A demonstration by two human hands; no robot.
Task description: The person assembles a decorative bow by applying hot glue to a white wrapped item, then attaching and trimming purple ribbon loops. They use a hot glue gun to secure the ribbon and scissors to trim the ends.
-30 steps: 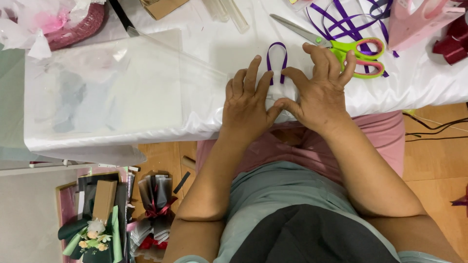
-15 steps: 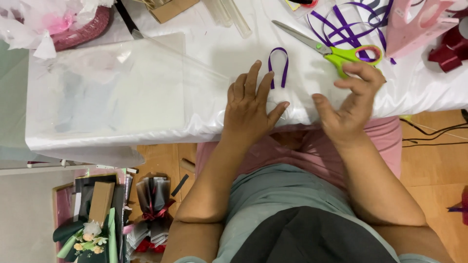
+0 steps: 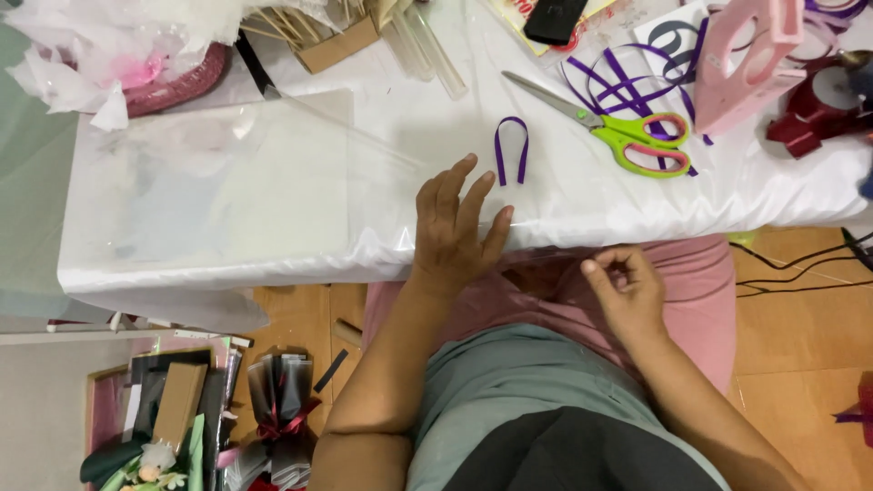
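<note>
My left hand point(image 3: 455, 227) lies flat with fingers spread on the white table cover point(image 3: 582, 205) at its near edge, pressing on clear film. A short purple ribbon loop point(image 3: 510, 148) sits just beyond its fingertips, untouched. My right hand point(image 3: 627, 286) hovers below the table edge over my pink lap, fingers loosely curled, thumb and forefinger pinched; whether it holds clear film I cannot tell. Green-and-pink-handled scissors point(image 3: 618, 127) lie to the right of the loop.
A clear plastic sheet point(image 3: 209, 182) covers the table's left half. Loose purple ribbon point(image 3: 627, 77), a pink tape dispenser point(image 3: 746, 59) and dark red ribbon point(image 3: 814, 114) sit at the far right. A cardboard box point(image 3: 332, 41) and pink tissue point(image 3: 136, 64) lie at the back. Bouquets stand on the floor point(image 3: 191, 427).
My right hand left the table and dropped to my lap. My left hand stayed flat near the edge, and the purple loop now lies uncovered.
</note>
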